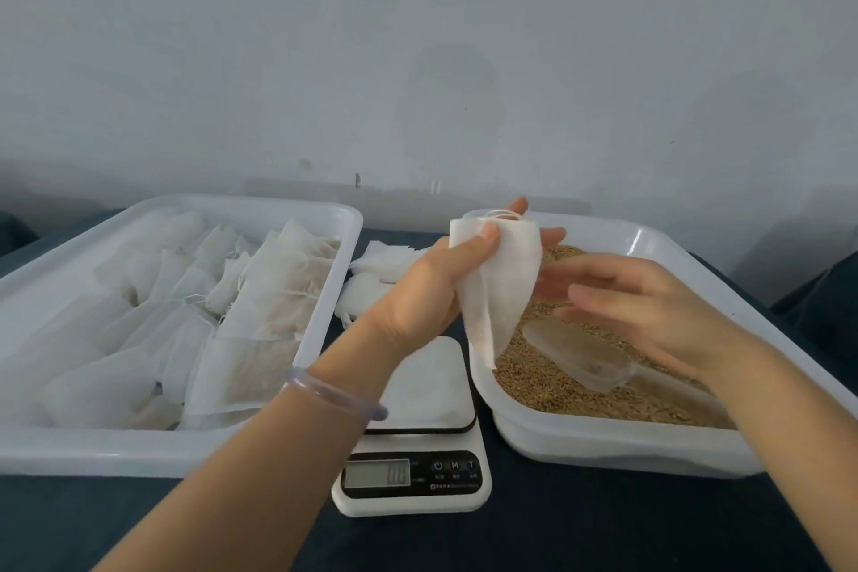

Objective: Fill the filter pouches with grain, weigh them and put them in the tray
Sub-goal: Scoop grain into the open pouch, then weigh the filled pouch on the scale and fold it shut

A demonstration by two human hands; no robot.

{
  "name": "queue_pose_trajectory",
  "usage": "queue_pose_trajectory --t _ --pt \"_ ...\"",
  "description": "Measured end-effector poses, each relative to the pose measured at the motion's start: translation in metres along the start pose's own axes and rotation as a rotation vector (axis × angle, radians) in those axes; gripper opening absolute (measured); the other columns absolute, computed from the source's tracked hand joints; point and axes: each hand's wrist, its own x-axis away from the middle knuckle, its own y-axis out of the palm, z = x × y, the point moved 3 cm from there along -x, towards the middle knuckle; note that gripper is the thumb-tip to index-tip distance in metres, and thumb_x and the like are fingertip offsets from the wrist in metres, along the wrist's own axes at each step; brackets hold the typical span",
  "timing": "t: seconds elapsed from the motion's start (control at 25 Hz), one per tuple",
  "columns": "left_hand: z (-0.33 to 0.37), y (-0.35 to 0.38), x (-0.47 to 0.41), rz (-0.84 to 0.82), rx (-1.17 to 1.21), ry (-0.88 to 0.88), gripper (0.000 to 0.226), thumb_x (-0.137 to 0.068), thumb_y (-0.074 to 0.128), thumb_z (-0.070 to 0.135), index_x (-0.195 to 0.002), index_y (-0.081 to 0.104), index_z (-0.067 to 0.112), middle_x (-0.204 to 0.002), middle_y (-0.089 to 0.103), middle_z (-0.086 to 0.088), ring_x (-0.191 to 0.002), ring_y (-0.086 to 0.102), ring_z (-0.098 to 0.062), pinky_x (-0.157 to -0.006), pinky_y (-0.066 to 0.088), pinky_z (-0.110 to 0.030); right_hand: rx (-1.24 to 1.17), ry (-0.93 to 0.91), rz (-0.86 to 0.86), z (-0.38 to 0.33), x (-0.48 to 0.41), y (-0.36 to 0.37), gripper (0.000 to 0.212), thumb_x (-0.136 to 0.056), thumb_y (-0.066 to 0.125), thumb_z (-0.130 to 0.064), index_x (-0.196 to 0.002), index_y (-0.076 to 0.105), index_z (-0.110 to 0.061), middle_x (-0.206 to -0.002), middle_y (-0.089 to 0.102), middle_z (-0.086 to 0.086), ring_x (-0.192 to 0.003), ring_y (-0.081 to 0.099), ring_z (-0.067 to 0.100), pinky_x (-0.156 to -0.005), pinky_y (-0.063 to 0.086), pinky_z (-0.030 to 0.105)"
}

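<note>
The step in hand looks like opening an empty filter pouch (500, 293) for filling. The left hand (429, 290) grips it near the mouth, thumb on the front face and fingers curled behind, and holds it upright above the near-left corner of the grain tray (603, 448), its limp lower end hanging just over the grain (548, 395). To do it well, the mouth should stay wide and level over that tray, so that spilled kernels fall back in. The thumb should pinch only one wall, since the thin fabric collapses easily. Something clear and round sits at the mouth, perhaps a ring or small funnel, though blur leaves that uncertain. The right hand (636, 307) hovers loosely spread and holds nothing, above a translucent plastic scoop (589, 362) lying on the grain; it should take the scoop by the handle end. The pouch is white, soft, matte, non-woven and creased; the grain is small, tan, dry and loose. Both trays are glossy white plastic with rounded rims. The left tray (139, 451) holds filled pouches (250, 339), plump, flat-packed and overlapping. The scale (418, 474), with its smooth white platform bare, stands between the trays, with spare pouches (376, 265) behind it.
</note>
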Motion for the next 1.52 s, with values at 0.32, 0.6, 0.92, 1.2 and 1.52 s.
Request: queue_pose_trajectory --t 0.32,0.6,0.92,1.2,1.52 --pt "0.001 -0.045 0.019 0.023 -0.196 -0.148 0.048 -0.085 0.04 0.042 -0.131 0.046 0.03 -0.131 0.056 0.007 -0.123 0.053 -0.018 -0.099 0.046 -0.035 -0.093 -0.054 -0.015 -0.021 -0.032 0.071 0.023 -0.072 0.072 -0.024 -0.087 0.07 -0.006 -0.07 0.064 0.007 -0.06 0.049 0.026 -0.062 0.04 0.036" --pt "-0.005 -0.071 0.033 0.103 -0.71 -0.234 0.031 -0.071 0.078 0.004 -0.064 0.063 0.03 -0.054 0.06 0.021 -0.054 0.058 0.008 -0.048 0.042 -0.007 0.236 -0.032 0.056 -0.012 -0.047 0.086 0.032 -0.07 0.079 -0.032 -0.08 0.06 -0.008 -0.072 0.071 -0.004 -0.057 0.06 0.004 -0.054 0.043 0.017" --pt "-0.02 -0.086 0.034 0.15 -0.965 -0.342 0.037 -0.076 0.069 0.003 -0.049 0.051 0.022 -0.047 0.052 0.014 -0.049 0.054 -0.001 -0.049 0.044 -0.012 0.628 -0.005 0.022 0.003 -0.063 0.089 0.027 -0.071 0.079 -0.029 -0.066 0.059 -0.011 -0.065 0.061 0.003 -0.06 0.052 0.014 -0.055 0.033 0.025" --pt "-0.026 -0.083 0.031 0.108 -1.332 -0.423 0.047 -0.072 0.07 0.012 -0.043 0.035 0.02 -0.044 0.034 0.006 -0.043 0.032 -0.009 -0.041 0.025 -0.017 0.998 0.011 -0.163 0.003 -0.073 0.108 0.039 -0.078 0.065 -0.031 -0.052 0.038 -0.02 -0.053 0.04 -0.006 -0.058 0.041 0.013 -0.08 0.028 0.033" --pt "-0.045 -0.078 0.024 -0.109 -1.576 -0.567 0.035 -0.077 0.071 0.024 -0.056 0.044 0.022 -0.061 0.045 0.004 -0.054 0.041 -0.008 -0.046 0.029 -0.022 1.165 0.054 -0.275 0.011 -0.083 0.127 0.035 -0.074 0.068 -0.033 -0.053 0.043 -0.021 -0.05 0.04 -0.009 -0.057 0.038 0.008 -0.081 0.022 0.038"
